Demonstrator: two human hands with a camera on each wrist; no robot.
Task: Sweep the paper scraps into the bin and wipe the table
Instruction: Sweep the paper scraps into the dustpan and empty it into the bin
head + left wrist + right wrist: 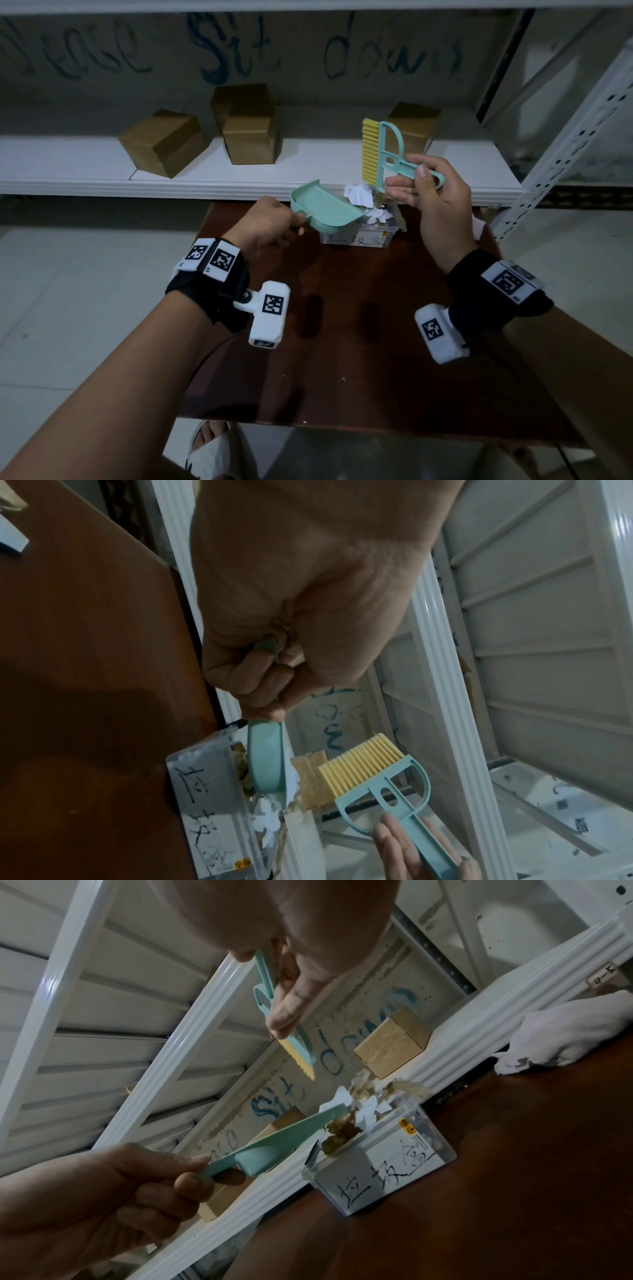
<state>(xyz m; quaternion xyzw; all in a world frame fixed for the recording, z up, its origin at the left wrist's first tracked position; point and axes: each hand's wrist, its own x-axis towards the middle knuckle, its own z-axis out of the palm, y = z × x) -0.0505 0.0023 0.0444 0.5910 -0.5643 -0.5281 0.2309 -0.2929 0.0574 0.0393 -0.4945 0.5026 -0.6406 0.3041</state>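
My left hand (270,224) grips the handle of a mint-green dustpan (325,207), tilted with its lip over a clear plastic bin (359,236) at the far edge of the brown table (359,359). White and brownish paper scraps (363,202) are heaped in the bin above its rim. My right hand (428,192) holds a mint brush with yellow bristles (371,150) by its handle, raised above and right of the bin, bristles upright. The dustpan (274,1148), the bin (383,1167) and the brush (373,767) also show in the wrist views.
A white cloth (568,1034) lies on the table's far right corner. Behind the table a white shelf (102,168) carries several brown cardboard boxes (164,142). A perforated white upright (575,137) stands at the right. A slippered foot (212,452) is below the near table edge.
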